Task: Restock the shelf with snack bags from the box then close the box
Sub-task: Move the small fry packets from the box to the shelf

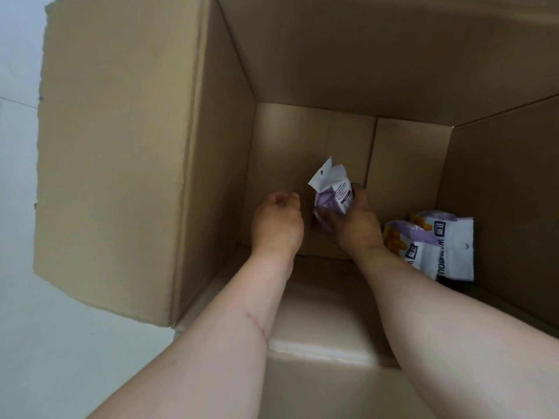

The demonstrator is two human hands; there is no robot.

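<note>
I look down into a deep brown cardboard box (332, 71) with its flaps standing open. Both my arms reach to its bottom. My right hand (354, 220) grips a crumpled white and purple snack bag (331, 189), held upright near the middle of the box floor. Just left of it, my left hand (276, 225) is curled into a loose fist and holds nothing. More white and purple snack bags (441, 246) lie flat in the right corner of the box floor, beside my right forearm. No shelf is in view.
The box's left flap (115, 152) stands up tall on the left. The near flap (317, 343) lies under my forearms. A pale floor (36, 343) shows outside the box on the left.
</note>
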